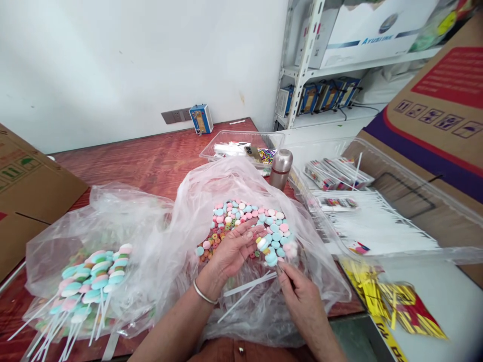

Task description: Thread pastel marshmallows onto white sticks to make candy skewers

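Observation:
My right hand [300,289] pinches the lower end of a candy skewer [266,251], a short stack of pale blue, white and yellow pieces. My left hand [236,246], palm turned up and fingers stretched, is just left of the stack; no candy is plainly held in it. Under both hands a plastic bag [222,176] lies spread out, bearing pink, white and blue candies [277,236] and small coloured rings [217,239]. White sticks [247,290] lie on the bag between my wrists. The skewer's stick is mostly hidden by my right fingers.
Finished-looking candy skewers [90,281] lie in a heap on plastic at left. A steel flask [281,168] stands behind the bag, beside a see-through tray [211,146]. At right, a large plastic bin [332,236] holds white sticks and packets; yellow-red packaging [411,306] lies nearer. Cardboard boxes flank both sides.

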Tool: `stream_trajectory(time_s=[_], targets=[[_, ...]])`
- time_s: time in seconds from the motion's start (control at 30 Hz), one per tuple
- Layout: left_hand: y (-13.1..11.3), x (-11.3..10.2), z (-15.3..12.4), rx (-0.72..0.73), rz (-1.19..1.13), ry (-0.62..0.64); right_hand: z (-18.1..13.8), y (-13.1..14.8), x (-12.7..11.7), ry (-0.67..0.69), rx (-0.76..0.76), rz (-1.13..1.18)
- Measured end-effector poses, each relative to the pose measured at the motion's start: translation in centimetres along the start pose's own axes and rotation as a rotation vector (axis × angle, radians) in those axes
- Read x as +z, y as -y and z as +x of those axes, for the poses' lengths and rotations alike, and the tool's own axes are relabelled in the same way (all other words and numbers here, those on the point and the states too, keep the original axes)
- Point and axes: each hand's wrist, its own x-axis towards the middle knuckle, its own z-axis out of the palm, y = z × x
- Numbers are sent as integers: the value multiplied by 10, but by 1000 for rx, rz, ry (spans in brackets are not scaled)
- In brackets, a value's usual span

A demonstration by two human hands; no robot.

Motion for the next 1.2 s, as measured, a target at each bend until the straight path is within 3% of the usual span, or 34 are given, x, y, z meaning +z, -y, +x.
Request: stream_trajectory(time_s=[0.2,0.37,0.43,0.57,0.7,0.87,1.07,1.2], targets=[[3,-3,0,-27,62,61,-1,-1,0,10,-47,-65],[8,-5,0,97,175,-84,-2,-1,-2,-16,-22,-128],[11,-3,-2,119,194,-83,-1,-1,-1,-10,-26,-134],[22,11,-9,26,42,31,-2,-3,1,22,-93,-116],[37,25,-13,15,-202,-9,-15,-12,-5,70,-75,-148],[54,35,-19,-24,-251,-41,-35,-19,-13,88,1,-218],[51,36,-32,95,-250,-71,-18,7,3,104,-57,-330],[27,5,-43,167,-44,-200,12,39,18,222,-159,-549]])
